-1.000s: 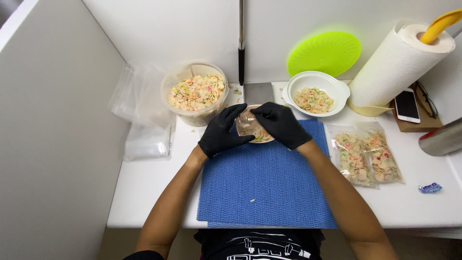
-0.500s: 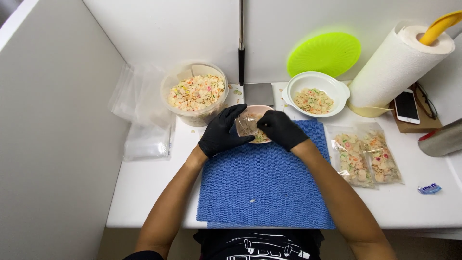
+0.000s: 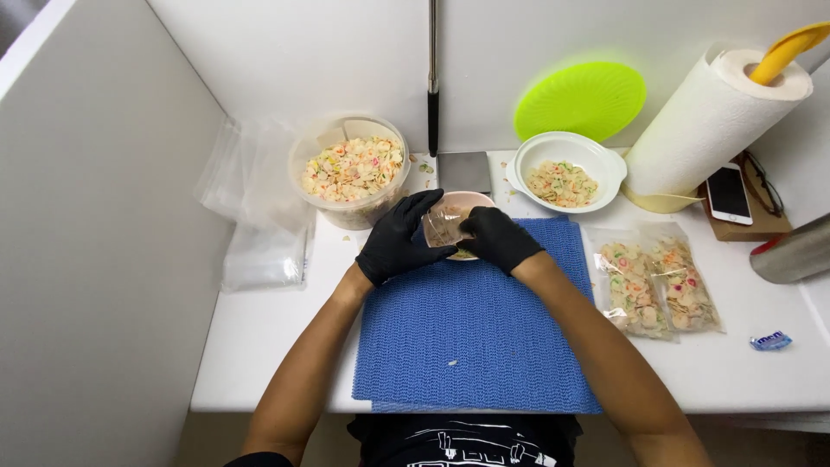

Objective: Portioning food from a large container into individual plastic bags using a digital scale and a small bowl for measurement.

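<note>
Item: small clear plastic bag [image 3: 447,227], partly filled with pale mixed cereal pieces. Held between both hands over a small pink bowl [image 3: 471,204] at the far edge of the blue textured mat [image 3: 471,333].

Left hand [image 3: 399,242], black glove: curled about the bag's left side, fingers closed on the film.

Right hand [image 3: 499,240], black glove: closed on the bag's right side, at 3 o'clock from it, fingers pinching the edge.

Handling note, as a judgement: keep the bag's mouth upward and over the bowl so that loose pieces fall there; grip the film only, without crushing the contents.

Surroundings: large clear tub of cereal mix [image 3: 352,169] at 10 o'clock from the hands; white bowl [image 3: 566,171] at 2 o'clock; two filled bags [image 3: 654,288] at 4 o'clock; empty bags [image 3: 259,255] at 9 o'clock; paper towel roll [image 3: 705,125] far right.
</note>
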